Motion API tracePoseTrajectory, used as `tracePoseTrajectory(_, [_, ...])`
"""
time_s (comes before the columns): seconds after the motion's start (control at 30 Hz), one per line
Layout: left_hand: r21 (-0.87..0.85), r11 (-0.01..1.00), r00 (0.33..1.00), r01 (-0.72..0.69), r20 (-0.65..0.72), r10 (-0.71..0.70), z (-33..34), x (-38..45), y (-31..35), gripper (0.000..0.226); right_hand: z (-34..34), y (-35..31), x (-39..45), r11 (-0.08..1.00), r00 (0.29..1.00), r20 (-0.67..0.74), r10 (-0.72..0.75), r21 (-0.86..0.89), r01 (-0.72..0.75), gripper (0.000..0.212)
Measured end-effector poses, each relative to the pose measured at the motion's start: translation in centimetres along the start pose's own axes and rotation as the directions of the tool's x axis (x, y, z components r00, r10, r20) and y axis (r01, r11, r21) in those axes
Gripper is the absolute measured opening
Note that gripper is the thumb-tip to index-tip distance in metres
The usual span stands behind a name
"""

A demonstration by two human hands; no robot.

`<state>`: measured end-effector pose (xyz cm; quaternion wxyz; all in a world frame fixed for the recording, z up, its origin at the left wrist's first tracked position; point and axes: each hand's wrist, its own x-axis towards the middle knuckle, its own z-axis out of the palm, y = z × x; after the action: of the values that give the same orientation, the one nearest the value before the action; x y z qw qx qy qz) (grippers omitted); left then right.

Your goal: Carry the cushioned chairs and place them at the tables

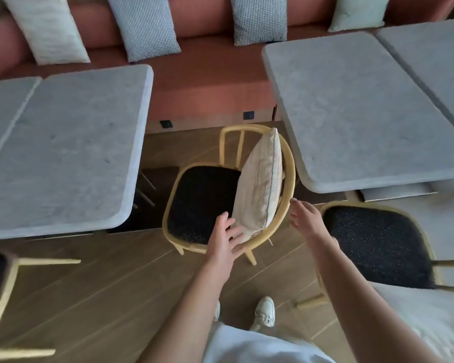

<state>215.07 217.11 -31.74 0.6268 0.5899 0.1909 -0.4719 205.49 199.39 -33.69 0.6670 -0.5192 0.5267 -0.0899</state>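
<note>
Cushioned chair (pixel 202 203) faces left between tables, backrest rightward; both hands' fingers (pixel 227 221) spread, holding nothing.

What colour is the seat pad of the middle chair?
Black, speckled; the seat pad shows in the head view.

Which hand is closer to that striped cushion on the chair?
Left. The left hand has open fingers at the striped cushion's lower corner, apparently touching it. The right hand hovers open just off the chair rim, beside the cushion.

Black-seated yellow chair (pixel 199 203), striped cushion (pixel 260 184)
</note>
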Motion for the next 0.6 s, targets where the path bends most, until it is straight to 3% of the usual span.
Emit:
tracePoseTrajectory(0.23, [-0.195, 0.965, 0.97, 0.174, -0.136, -0.202, -0.2, 3.7, -2.7, 0.059, -1.4, 3.4, 4.3, 0.988, 0.995, 0.05, 0.091, -0.133, -0.083, 0.02])
tracePoseTrajectory(0.47, [-0.442, 0.871, 0.927, 0.215, -0.187, -0.324, -1.3, 6.6, -5.4, 0.048, -1.3, 4.7, 7.5, 0.971, 0.973, 0.112, 0.203, -0.152, -0.185, 0.03])
tracePoseTrajectory(0.6, [-0.45, 0.871, 0.909, 0.197, -0.248, -0.334, -1.4, 7.4, -5.4, 0.036, -0.7, 4.2, 8.0, 0.982, 0.969, 0.157, 0.191, -0.03, -0.188, 0.01])
